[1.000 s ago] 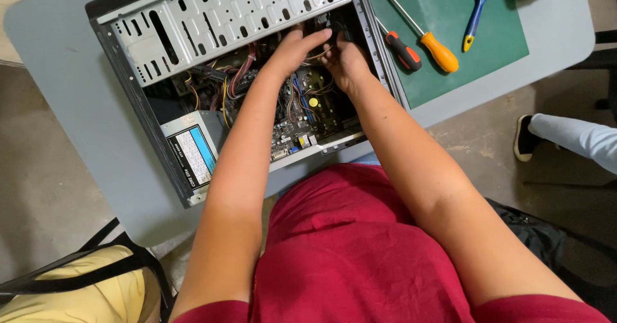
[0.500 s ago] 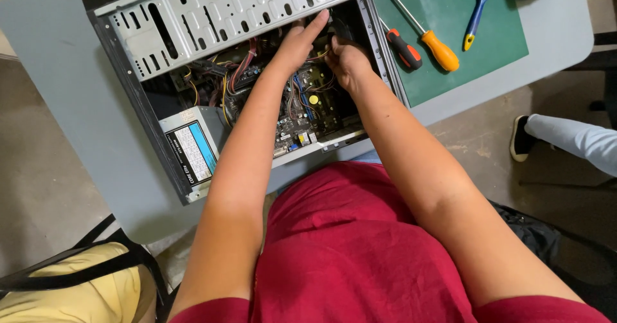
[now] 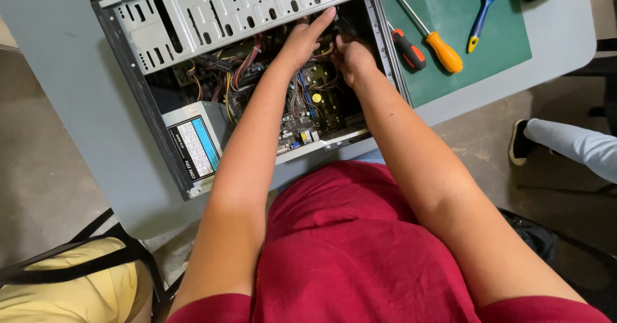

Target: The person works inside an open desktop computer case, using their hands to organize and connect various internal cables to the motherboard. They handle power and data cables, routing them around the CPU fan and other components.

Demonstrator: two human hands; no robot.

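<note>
Right now both hands are reaching into the open computer case (image 3: 193,14) on the counter (image 3: 77,104): left hand (image 3: 302,37) with fingers outstretched over the wiring (image 3: 308,95), right hand (image 3: 350,56) curled beside it, its grip hidden from me.

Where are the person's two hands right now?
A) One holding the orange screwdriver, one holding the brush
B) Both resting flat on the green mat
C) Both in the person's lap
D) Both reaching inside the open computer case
D: the left hand and the right hand are both inside the open computer case, among the wires, while the orange screwdriver lies untouched on the green mat.
</note>
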